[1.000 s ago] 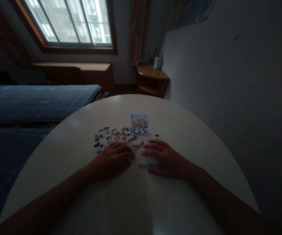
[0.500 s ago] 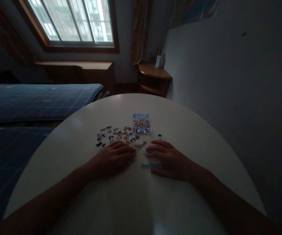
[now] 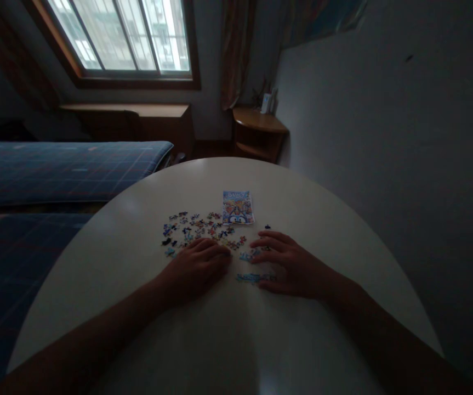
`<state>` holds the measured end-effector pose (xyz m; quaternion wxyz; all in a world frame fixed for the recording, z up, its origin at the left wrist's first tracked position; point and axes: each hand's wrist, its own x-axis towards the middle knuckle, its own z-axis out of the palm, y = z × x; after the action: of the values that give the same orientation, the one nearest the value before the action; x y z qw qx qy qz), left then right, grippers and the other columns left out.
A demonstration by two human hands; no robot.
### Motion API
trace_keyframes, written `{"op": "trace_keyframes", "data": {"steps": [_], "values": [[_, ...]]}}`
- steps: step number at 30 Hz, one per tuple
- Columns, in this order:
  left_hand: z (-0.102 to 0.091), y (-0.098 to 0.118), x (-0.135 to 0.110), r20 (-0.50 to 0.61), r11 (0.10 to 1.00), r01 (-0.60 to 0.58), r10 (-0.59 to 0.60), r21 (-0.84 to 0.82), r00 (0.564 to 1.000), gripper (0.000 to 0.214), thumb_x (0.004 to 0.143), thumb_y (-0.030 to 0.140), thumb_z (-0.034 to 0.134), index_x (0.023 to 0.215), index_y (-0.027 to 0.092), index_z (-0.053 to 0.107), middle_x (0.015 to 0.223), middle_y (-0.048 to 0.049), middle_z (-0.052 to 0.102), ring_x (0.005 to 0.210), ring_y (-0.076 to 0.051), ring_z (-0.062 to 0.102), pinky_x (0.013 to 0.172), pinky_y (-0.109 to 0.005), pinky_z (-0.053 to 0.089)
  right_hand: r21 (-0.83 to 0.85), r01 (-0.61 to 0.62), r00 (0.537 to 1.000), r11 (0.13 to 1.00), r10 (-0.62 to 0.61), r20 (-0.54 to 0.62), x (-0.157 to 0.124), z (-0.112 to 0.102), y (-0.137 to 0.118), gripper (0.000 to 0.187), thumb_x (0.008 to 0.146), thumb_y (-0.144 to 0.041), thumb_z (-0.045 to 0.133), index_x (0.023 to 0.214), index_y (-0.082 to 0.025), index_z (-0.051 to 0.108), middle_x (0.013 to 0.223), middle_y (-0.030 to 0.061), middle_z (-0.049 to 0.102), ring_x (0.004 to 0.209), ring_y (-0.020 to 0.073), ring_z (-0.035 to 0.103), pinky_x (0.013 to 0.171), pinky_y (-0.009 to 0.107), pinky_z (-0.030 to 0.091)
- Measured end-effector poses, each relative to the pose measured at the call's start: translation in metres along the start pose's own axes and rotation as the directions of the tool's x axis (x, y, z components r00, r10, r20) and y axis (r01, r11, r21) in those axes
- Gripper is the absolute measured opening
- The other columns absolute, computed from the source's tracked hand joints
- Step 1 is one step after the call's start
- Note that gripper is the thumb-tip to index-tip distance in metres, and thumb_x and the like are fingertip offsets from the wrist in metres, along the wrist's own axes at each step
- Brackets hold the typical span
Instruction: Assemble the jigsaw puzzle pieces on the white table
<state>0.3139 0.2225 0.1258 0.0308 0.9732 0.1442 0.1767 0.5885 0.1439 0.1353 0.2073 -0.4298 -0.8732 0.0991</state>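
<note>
Several small colourful jigsaw pieces (image 3: 197, 226) lie scattered on a round white table (image 3: 146, 219). A small picture card (image 3: 238, 207) with a cartoon print lies just beyond them. My left hand (image 3: 195, 267) rests flat on the near edge of the scatter, fingers stretched out. My right hand (image 3: 291, 264) lies flat beside it, fingers spread over a few pieces, with a short joined strip of pieces (image 3: 249, 278) by its thumb. One lone piece (image 3: 267, 226) sits just past my right fingertips.
A bed with a blue checked cover (image 3: 55, 170) runs along the table's left side. A wooden corner shelf (image 3: 258, 129) and a low cabinet (image 3: 137, 120) stand under the window. A plain wall rises close on the right.
Both hands have slid slightly right and toward me across the pieces. The view has shifted a little.
</note>
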Motion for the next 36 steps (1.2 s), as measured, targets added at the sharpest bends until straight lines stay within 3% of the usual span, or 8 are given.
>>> {"op": "trace_keyframes", "data": {"steps": [8,15,22,32,36], "values": [[0.002,0.009,-0.001,0.07,0.997,-0.055,0.059,-0.062,0.996,0.028,0.097,0.025,0.05,0.123,0.019,0.058,0.125,-0.0078,0.063,0.112,-0.023,0.055,0.097,-0.041,0.046,-0.004,0.013,1.0,1.0,-0.013,0.011,0.0,0.003,0.0,0.032,0.081,-0.042,0.072,0.11,-0.029,0.07,0.128,0.0061,0.061,0.131,0.0257,0.045,0.107,0.046,0.04],[0.0,0.007,-0.002,0.087,0.996,-0.061,0.067,-0.069,0.994,0.032,0.097,0.024,0.049,0.128,0.019,0.056,0.128,-0.0086,0.062,0.114,-0.024,0.055,0.099,-0.042,0.046,-0.018,0.073,0.996,0.997,-0.073,-0.044,0.002,0.012,-0.005,0.013,0.087,-0.034,0.068,0.098,-0.029,0.073,0.11,0.0035,0.068,0.12,0.0223,0.054,0.104,0.041,0.043],[0.003,0.004,-0.003,0.061,0.996,-0.054,0.059,-0.072,0.996,0.033,0.097,0.022,0.049,0.129,0.019,0.056,0.129,-0.0089,0.063,0.118,-0.024,0.055,0.101,-0.044,0.046,-0.008,0.048,0.997,0.999,-0.048,-0.058,0.005,0.013,-0.01,0.014,0.089,-0.033,0.065,0.099,-0.026,0.072,0.1,0.0037,0.069,0.111,0.0216,0.058,0.101,0.041,0.044],[0.005,-0.002,-0.006,0.077,0.996,-0.02,0.027,-0.089,0.997,0.037,0.097,0.021,0.046,0.134,0.019,0.053,0.137,-0.0097,0.058,0.126,-0.026,0.051,0.104,-0.046,0.046,0.005,0.045,0.999,0.999,-0.045,-0.013,0.006,0.013,-0.01,0.014,0.09,-0.034,0.065,0.099,-0.027,0.072,0.103,0.0043,0.068,0.112,0.0211,0.057,0.103,0.041,0.042],[0.006,-0.003,-0.007,0.072,0.996,-0.016,0.023,-0.091,0.997,0.039,0.098,0.023,0.046,0.136,0.02,0.051,0.138,-0.0109,0.056,0.127,-0.026,0.05,0.104,-0.047,0.045,0.043,0.057,0.997,0.997,-0.054,-0.05,0.005,0.009,-0.008,0.018,0.087,-0.035,0.068,0.103,-0.026,0.07,0.103,0.0046,0.068,0.11,0.0194,0.059,0.102,0.04,0.043]]}}
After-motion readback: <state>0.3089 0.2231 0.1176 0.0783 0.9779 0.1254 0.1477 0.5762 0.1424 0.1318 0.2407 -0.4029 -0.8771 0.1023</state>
